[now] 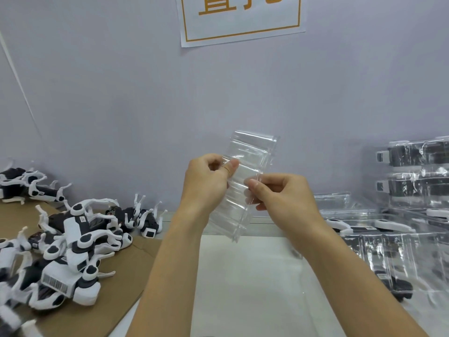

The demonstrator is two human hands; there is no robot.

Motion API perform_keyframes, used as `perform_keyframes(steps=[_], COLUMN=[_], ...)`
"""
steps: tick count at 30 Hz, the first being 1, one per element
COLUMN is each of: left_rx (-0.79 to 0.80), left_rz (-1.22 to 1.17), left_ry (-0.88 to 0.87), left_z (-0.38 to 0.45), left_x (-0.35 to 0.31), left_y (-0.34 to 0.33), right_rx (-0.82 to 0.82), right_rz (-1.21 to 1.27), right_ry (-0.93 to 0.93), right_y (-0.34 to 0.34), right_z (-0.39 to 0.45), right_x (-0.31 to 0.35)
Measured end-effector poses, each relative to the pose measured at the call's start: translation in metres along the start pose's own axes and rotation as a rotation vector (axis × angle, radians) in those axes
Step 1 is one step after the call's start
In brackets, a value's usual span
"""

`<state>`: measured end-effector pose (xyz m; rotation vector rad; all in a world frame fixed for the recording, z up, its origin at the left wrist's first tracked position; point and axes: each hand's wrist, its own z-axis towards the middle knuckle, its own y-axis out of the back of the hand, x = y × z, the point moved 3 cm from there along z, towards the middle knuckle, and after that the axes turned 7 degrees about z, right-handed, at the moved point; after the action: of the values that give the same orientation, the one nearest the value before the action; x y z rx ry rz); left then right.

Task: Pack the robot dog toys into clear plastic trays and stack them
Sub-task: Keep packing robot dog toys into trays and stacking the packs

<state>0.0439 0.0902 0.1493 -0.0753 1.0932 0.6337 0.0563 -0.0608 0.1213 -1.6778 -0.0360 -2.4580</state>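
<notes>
I hold a clear plastic tray (245, 166) upright in the air above the white table (247, 276), at the centre of the view. My left hand (206, 181) pinches its left edge with thumb and fingers. On the other side, my right hand (281, 193) pinches the right edge lower down. The tray looks empty. A heap of black-and-white robot dog toys (73, 244) lies on the left, on brown cardboard (116, 293).
Packed clear trays with toys inside are stacked at the right (413, 173), and more trays lie flat in front of them (388, 244). A grey wall with a paper sign (240, 18) stands close behind the table.
</notes>
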Motion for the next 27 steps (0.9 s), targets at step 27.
perform_keyframes(steps=[27], left_rx=[-0.450], left_rz=[0.076], left_ry=[0.157], left_z=[0.007], left_x=[0.037], left_y=[0.062], right_rx=[-0.171], right_rz=[0.050], right_ry=[-0.172], right_y=[0.046], right_z=[0.015], right_x=[-0.005])
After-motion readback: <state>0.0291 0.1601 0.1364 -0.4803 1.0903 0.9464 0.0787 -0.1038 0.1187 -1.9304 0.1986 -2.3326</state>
